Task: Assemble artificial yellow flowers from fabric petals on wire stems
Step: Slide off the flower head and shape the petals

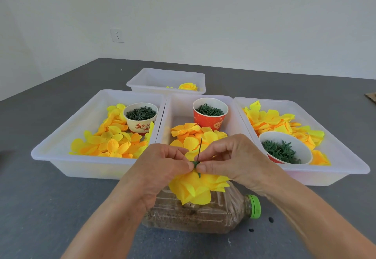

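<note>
Head view: the thin wire stem [199, 146] stands almost upright, rising above the fingertips, and the yellow flower [196, 187] hangs just below them. Left hand [162, 169] and right hand [227, 161] both pinch a small green piece [195, 164] on the stem, equally near. Under the flower lies a bottle [203, 216].

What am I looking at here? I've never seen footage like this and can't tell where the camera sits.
There is no machine: a person wears a camera on the head, looking down at their own hands. The left hand and right hand pinch a green piece on a thin wire stem, above a yellow flower. Under it lies a bottle on its side. Behind are white trays of yellow petals and cups of green parts.
</note>
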